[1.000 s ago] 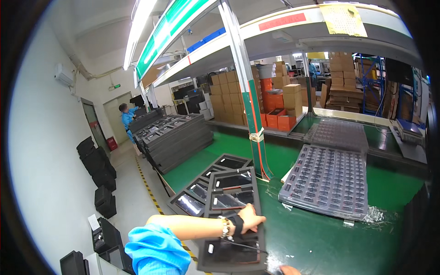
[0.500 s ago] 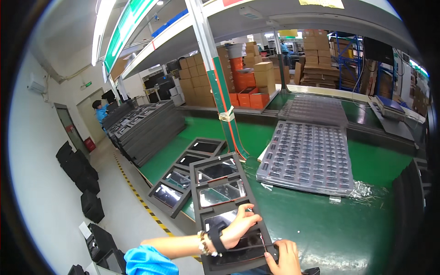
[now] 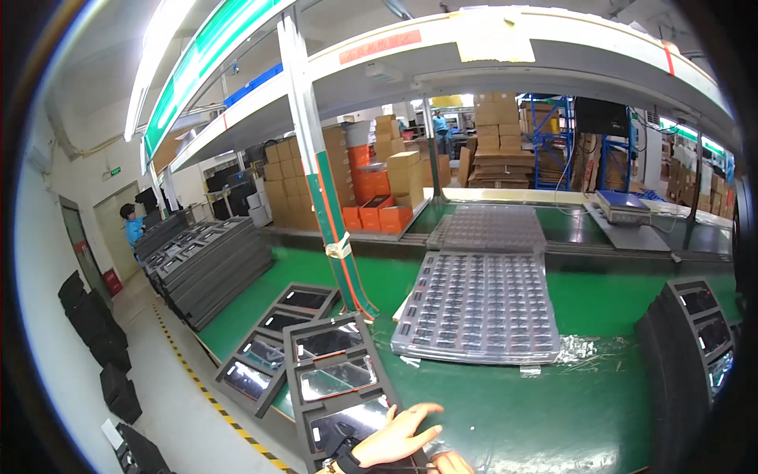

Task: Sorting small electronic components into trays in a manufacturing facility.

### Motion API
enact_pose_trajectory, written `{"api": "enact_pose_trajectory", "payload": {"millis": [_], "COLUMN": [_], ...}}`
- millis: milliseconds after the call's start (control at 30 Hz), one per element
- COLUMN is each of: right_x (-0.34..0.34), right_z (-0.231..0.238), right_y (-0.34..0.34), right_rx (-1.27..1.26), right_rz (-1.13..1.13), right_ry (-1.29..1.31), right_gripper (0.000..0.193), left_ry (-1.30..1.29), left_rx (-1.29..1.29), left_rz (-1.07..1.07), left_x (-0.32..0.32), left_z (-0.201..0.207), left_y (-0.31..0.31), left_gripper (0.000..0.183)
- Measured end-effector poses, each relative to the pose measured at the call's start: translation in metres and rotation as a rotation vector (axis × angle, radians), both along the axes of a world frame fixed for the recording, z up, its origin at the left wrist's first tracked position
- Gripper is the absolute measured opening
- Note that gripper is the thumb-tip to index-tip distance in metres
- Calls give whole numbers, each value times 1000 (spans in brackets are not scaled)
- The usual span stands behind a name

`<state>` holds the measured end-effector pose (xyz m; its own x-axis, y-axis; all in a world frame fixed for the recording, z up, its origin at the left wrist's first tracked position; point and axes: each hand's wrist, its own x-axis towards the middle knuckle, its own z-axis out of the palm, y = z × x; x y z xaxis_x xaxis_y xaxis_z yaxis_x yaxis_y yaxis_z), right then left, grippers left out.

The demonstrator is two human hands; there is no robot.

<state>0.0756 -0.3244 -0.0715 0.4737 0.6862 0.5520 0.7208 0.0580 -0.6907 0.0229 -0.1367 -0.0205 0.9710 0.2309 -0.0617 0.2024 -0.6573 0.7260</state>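
My left hand [image 3: 395, 434] lies at the lower edge, fingers spread, resting on the near end of a black foam tray [image 3: 335, 379]. The tray has three compartments holding shiny flat panels. A dark band sits on that wrist. Only a small part of my right hand [image 3: 450, 463] shows at the bottom edge, beside the left hand; its fingers are hidden. A second black foam tray [image 3: 272, 340] with similar panels lies just left of the first, on the green bench top [image 3: 600, 395].
A clear plastic blister tray [image 3: 482, 308] lies mid-bench, with a grey one behind it. An upright post [image 3: 324, 197] rises by the trays. Black trays are stacked at right [image 3: 695, 355], grey ones at left [image 3: 213, 265]. A person in blue [image 3: 130, 225] stands far left. Cardboard boxes [image 3: 395, 166] are behind.
The view has tilted upward, so both hands now sit at the bottom edge. My left hand's fingers have spread on the tray. My right hand has mostly slipped out of view.
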Motion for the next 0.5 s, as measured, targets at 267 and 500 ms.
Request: {"api": "enact_pose_trajectory", "payload": {"millis": [267, 500], "right_x": [-1, 2], "right_z": [6, 11], "right_y": [6, 5], "right_rx": [-12, -16], "right_rz": [4, -44], "right_ry": [92, 63], "right_gripper": [12, 9], "left_ry": [184, 401], "left_rx": [400, 276], "left_rz": [-430, -754], "left_x": [13, 25], "left_z": [-10, 42], "left_y": [24, 22], "left_gripper": [34, 31]}}
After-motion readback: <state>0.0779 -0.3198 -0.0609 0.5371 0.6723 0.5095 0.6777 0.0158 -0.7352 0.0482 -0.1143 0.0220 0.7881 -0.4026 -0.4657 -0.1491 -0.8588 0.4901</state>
